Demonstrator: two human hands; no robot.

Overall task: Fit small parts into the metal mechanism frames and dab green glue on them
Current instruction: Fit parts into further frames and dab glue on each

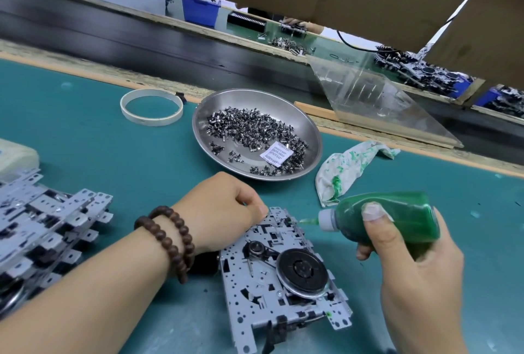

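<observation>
A metal mechanism frame (pixel 263 277) with a black flywheel and belt lies flat on the green mat in front of me. My left hand (pixel 224 211), with a bead bracelet on the wrist, grips the frame's far left corner with closed fingers. My right hand (pixel 411 263) holds a green glue bottle (pixel 397 220) on its side. The bottle's nozzle tip touches the frame's far edge, where a green dab shows. A steel dish (pixel 309 129) behind the frame holds several small metal parts (pixel 255 132) and a white desiccant packet.
A stack of metal frames (pixel 42 228) sits at the left. A glue-stained rag (pixel 346 169) lies right of the dish, a tape ring (pixel 151 108) behind it. A dark conveyor belt (pixel 141 38) runs along the back, with a clear plastic guard (pixel 377 98) and blue bins beyond.
</observation>
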